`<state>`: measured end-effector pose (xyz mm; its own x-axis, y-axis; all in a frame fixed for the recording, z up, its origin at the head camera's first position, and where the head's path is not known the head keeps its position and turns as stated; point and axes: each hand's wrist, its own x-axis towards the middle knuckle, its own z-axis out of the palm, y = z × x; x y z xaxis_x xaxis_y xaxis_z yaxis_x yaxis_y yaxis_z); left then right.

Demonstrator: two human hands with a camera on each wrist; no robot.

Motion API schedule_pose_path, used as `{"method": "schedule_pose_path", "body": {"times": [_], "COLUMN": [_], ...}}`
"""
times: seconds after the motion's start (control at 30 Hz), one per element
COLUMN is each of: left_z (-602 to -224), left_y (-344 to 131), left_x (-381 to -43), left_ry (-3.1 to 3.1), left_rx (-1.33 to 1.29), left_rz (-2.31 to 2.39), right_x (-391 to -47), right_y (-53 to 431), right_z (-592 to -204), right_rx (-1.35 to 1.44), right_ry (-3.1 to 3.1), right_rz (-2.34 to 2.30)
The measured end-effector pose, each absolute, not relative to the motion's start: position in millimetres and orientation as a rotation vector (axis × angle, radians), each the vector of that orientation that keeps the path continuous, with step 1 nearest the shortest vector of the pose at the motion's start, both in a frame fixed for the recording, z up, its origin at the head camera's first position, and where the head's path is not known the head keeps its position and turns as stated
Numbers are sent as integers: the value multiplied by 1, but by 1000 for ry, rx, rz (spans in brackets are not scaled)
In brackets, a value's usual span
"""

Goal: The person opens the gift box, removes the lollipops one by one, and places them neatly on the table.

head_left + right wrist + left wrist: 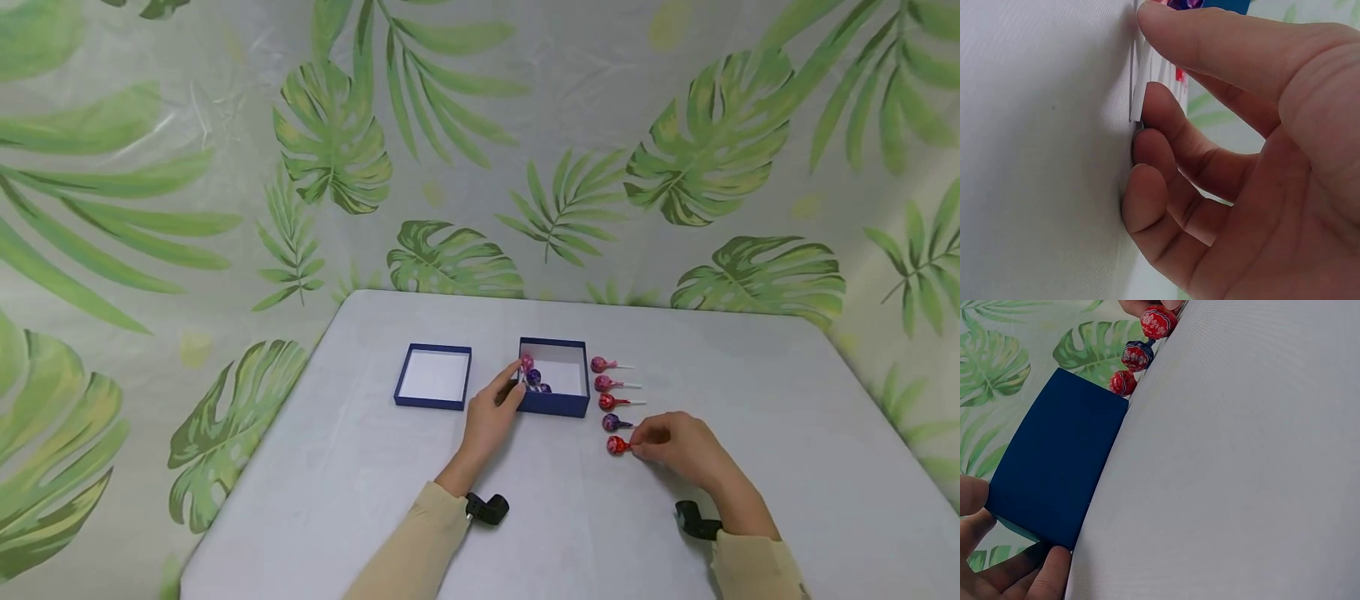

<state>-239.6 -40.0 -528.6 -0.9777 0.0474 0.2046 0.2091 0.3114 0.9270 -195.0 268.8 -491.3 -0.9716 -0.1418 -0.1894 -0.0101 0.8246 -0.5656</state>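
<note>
A blue box [553, 405] with a white inside holds several wrapped lollipops [533, 377], pink and purple, at its left side. My left hand [491, 417] holds the box by its left side, fingers at the wall and front corner. To the right of the box, my right hand [678, 446] pinches the white stick [1139, 94] of a red lollipop [618, 445] lying nearest me. Beyond it lie a purple lollipop [611, 422], another red lollipop [606, 402] and two pink lollipops [603, 383], in a column with sticks pointing right.
A blue-rimmed lid [432, 405], white inside, lies to the left of the box. Everything rests on a white-covered table [337, 467]. Behind the table hangs a leaf-patterned cloth [465, 167].
</note>
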Motion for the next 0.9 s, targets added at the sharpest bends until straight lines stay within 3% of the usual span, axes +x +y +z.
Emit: {"method": "schedule_pose_path", "body": {"times": [0.9], "left_z": [-530], "left_y": [-39], "left_x": [-240], "left_ry": [-2426], "left_rx": [-236], "left_rz": [-1731], "right_x": [-193], "right_y": [272], "right_z": [-490], "right_rx": [-167], "right_ry": [2793], "right_rz": [-854]}}
